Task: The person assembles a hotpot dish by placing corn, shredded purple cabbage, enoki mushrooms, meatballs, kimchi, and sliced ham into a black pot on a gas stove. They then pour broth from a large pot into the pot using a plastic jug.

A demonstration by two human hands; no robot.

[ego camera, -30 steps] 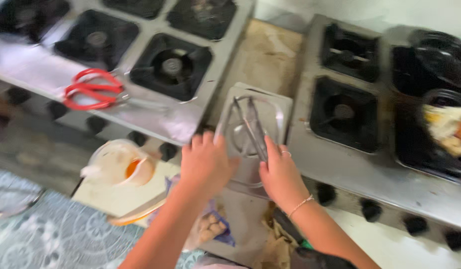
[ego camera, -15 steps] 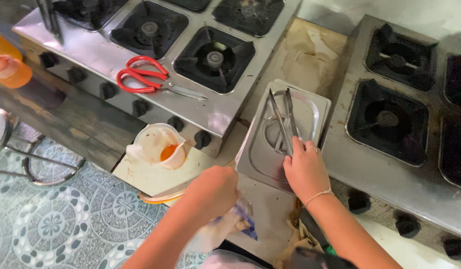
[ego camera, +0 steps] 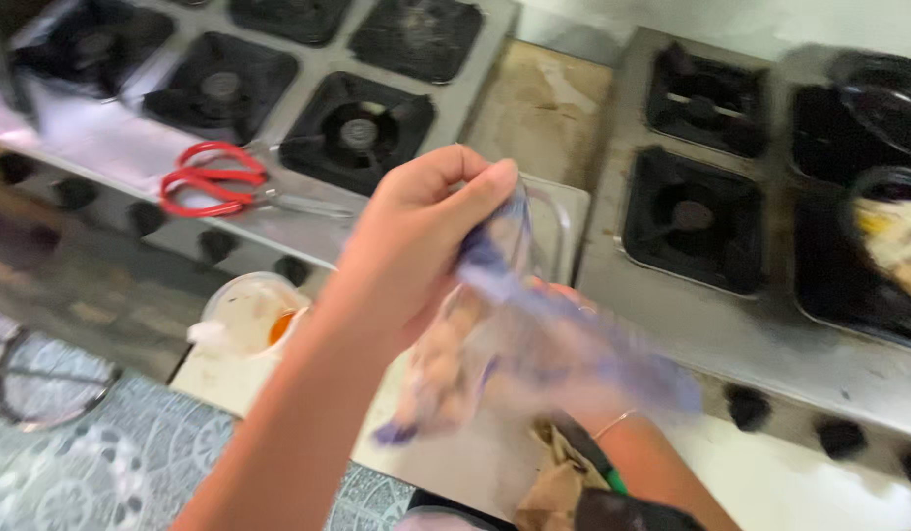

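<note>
My left hand (ego camera: 426, 226) is raised over the gap between two stoves and pinches the top of a clear plastic bag (ego camera: 515, 364) with purple print. The bag holds pale brown pieces and is blurred by motion. My right hand (ego camera: 574, 295) is behind the bag, mostly hidden, and seems to grip its other side; its wrist wears a thin bracelet (ego camera: 613, 425). Behind the bag, a metal tray (ego camera: 572, 211) lies on the counter, its contents covered.
Red-handled scissors (ego camera: 210, 179) lie on the left gas stove (ego camera: 357, 128). A second stove (ego camera: 692, 216) is on the right, with a dark pot (ego camera: 888, 93) and a bowl of food (ego camera: 898, 241). A plastic tub with orange sauce (ego camera: 249, 315) sits below the left stove.
My left hand came up from low down with the plastic bag. My right hand left the tongs in the tray and moved behind the bag.
</note>
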